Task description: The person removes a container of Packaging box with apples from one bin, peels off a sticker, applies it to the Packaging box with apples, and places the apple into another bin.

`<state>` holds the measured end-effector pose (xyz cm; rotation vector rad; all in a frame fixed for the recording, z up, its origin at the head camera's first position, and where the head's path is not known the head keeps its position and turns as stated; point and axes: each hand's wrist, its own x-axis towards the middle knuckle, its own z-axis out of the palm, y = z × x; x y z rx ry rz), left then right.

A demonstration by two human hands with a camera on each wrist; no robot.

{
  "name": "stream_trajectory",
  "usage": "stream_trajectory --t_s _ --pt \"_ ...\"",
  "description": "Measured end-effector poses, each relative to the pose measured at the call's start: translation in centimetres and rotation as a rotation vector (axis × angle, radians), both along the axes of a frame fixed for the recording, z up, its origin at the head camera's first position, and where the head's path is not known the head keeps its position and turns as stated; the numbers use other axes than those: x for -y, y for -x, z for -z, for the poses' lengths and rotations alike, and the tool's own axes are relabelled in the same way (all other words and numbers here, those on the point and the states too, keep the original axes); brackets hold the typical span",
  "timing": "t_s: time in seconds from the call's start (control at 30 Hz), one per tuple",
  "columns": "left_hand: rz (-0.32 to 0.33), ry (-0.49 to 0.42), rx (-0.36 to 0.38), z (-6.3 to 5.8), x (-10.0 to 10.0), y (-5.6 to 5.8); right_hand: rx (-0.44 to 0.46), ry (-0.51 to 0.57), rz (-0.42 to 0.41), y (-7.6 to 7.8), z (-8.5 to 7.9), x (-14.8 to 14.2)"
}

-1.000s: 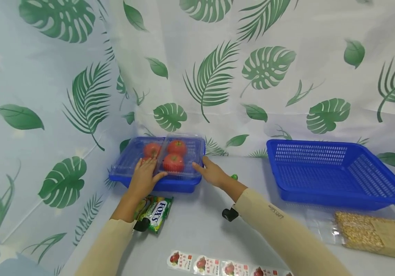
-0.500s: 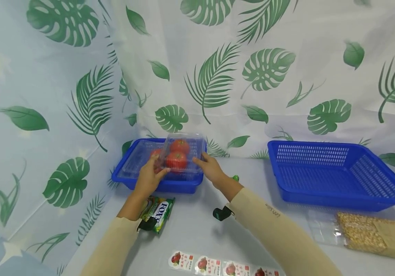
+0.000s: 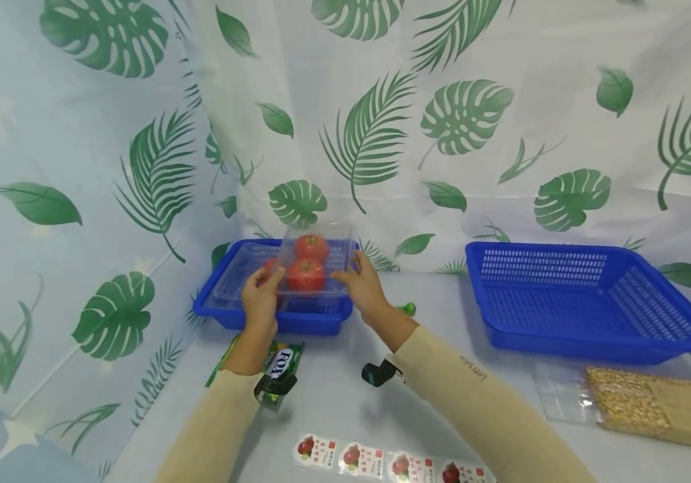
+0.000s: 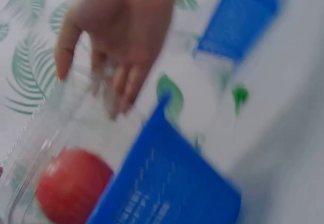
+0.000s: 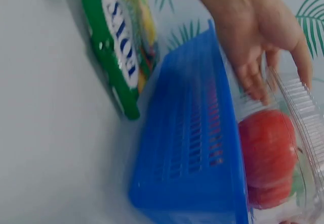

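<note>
A clear plastic box point(image 3: 338, 243) with two red apples point(image 3: 306, 275) in it is tilted above the left blue basket point(image 3: 315, 326). My left hand point(image 3: 261, 298) grips the box's left side, thumb on its near corner. On the opposite side, my right hand point(image 3: 365, 287) pinches the edge between thumb and fingers. The right hand point(image 4: 124, 37) also shows in the left wrist view, and the left hand point(image 5: 258, 29) in the right wrist view. Further left in the basket lies another clear box point(image 3: 233, 272); red fruit beside it is partly hidden by my left hand.
A second blue basket point(image 3: 496, 341) stands at the right. In front of it lies a bag of yellow kernels point(image 3: 635, 406). A green FOX'S packet point(image 3: 282, 362) sits under my left wrist, label strips point(image 3: 360, 461) near the front, a small green-topped item point(image 3: 408, 308) mid-table.
The box with two apples has risen from the basket and tipped towards me. My left hand has moved from resting over the boxes to gripping its side; my right hand's grip has tightened.
</note>
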<state>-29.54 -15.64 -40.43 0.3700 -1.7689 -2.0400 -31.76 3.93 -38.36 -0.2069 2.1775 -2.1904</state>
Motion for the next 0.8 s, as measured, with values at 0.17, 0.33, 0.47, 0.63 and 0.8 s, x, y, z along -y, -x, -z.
stream_trajectory --t_s 0.17,0.33,0.47,0.63,0.8 --pt "0.032 -0.306 -0.016 -0.1 -0.3 0.5 0.02 0.028 0.027 -0.5 -0.1 0.3" --pt "0.083 -0.433 -0.05 -0.4 -0.2 0.5 0.015 0.081 0.035 -0.6 -0.5 0.3" --pt "0.122 -0.408 -0.024 -0.9 -0.3 0.2 0.02 0.137 0.021 -0.6 -0.5 0.1" --pt "0.163 -0.402 -0.016 -1.4 -0.3 -0.3 -0.024 0.119 0.013 -0.8 -1.1 -0.3" --pt "0.198 -0.423 -0.024 -1.8 0.0 -1.2 -0.028 0.043 0.009 -1.0 -3.1 -1.2"
